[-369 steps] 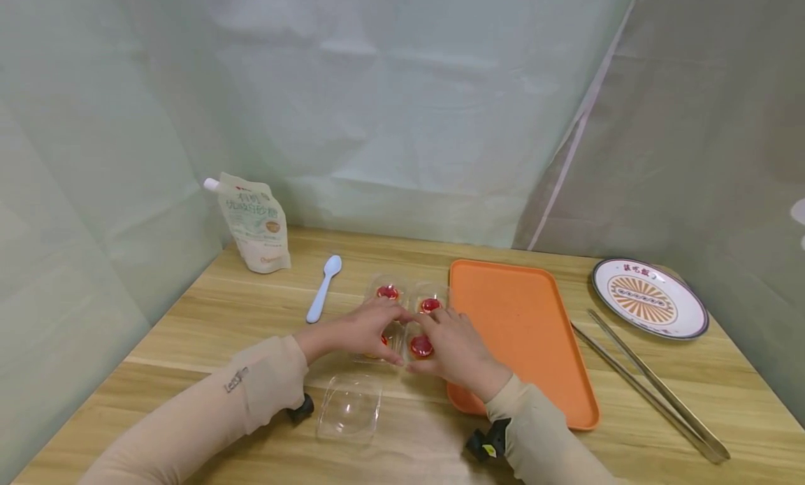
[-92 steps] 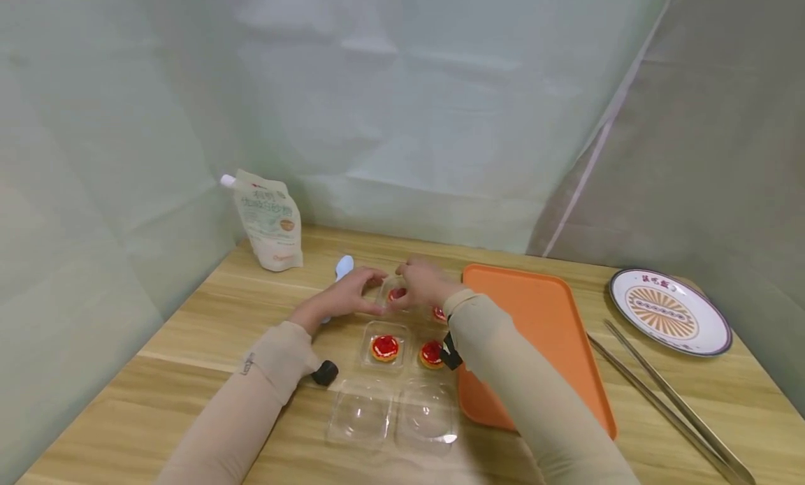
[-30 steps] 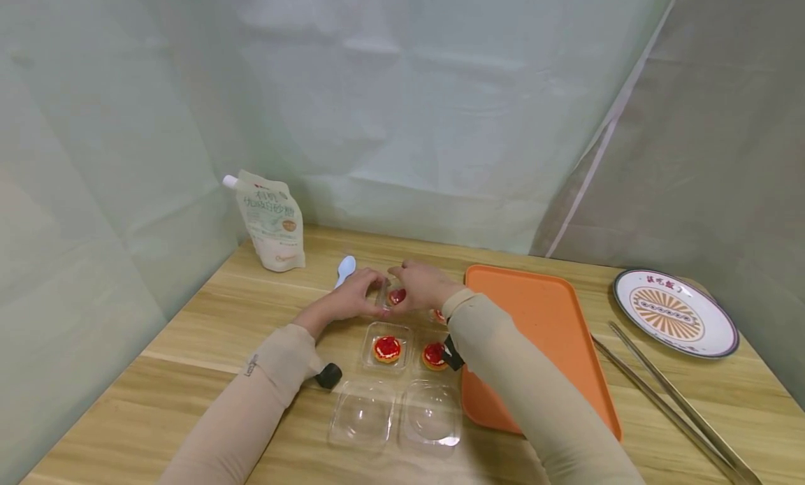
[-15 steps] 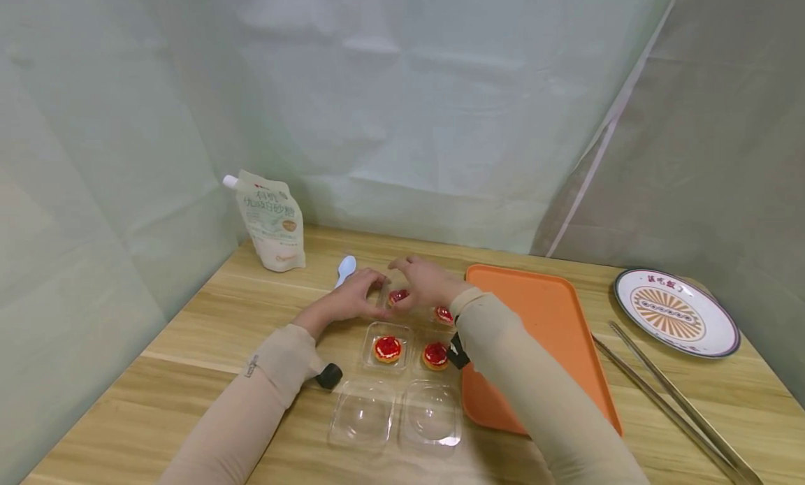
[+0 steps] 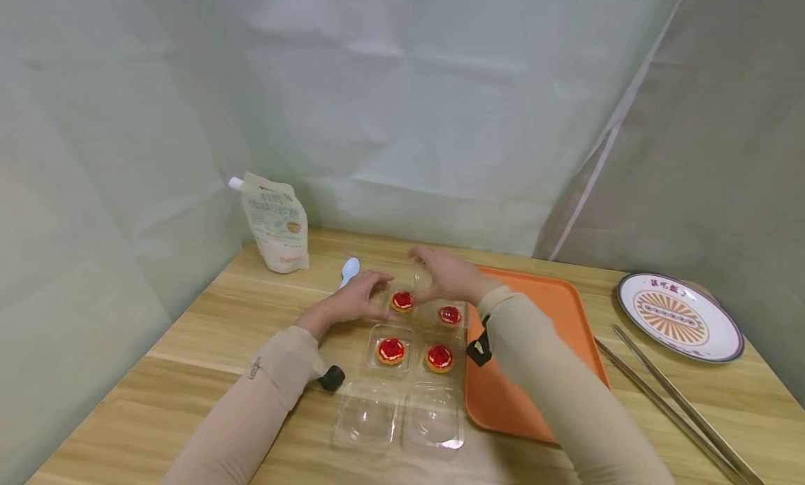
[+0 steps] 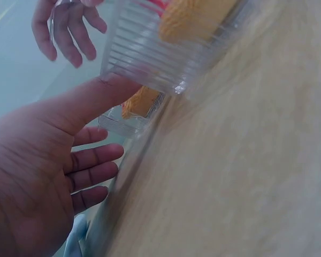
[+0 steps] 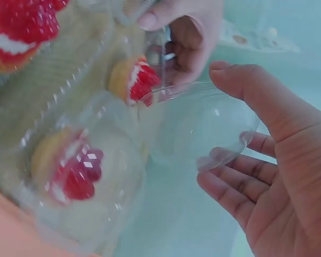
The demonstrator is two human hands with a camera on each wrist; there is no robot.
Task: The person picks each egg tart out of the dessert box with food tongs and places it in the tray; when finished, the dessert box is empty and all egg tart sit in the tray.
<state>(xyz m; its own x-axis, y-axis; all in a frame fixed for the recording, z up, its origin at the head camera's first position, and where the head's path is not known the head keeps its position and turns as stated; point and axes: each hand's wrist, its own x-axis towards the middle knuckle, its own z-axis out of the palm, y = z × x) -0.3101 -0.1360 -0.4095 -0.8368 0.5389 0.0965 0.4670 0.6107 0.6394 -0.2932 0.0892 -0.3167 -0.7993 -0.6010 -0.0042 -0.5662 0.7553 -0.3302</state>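
I have the right hand (image 5: 451, 275) gripping the lid (image 7: 190, 128), thumb at one edge and fingertips at the opposite one; the left hand (image 5: 349, 303) lies at 9 o'clock of the far left box (image 6: 120, 126) with its fingers parted and relaxed, grasping nothing that I can see, and whether its thumb touches the wall I cannot tell. The box sits at 11 o'clock in the group of four, its tart (image 5: 402, 301) uncovered, with the lid up at about 1 o'clock of it. To do this well, I judge, I should carry the lid clear before lowering it, squeeze lightly since thin plastic may buckle, have the left hand steady the box, and spare the topping, which looks soft. The two lids lying flat (image 5: 365, 416) at 6 o'clock make a fair model. The box's mouth faces up; the lid appears tilted, and which way its dome faces I cannot make out. Both look roughly square, so neither shows a clear long axis.
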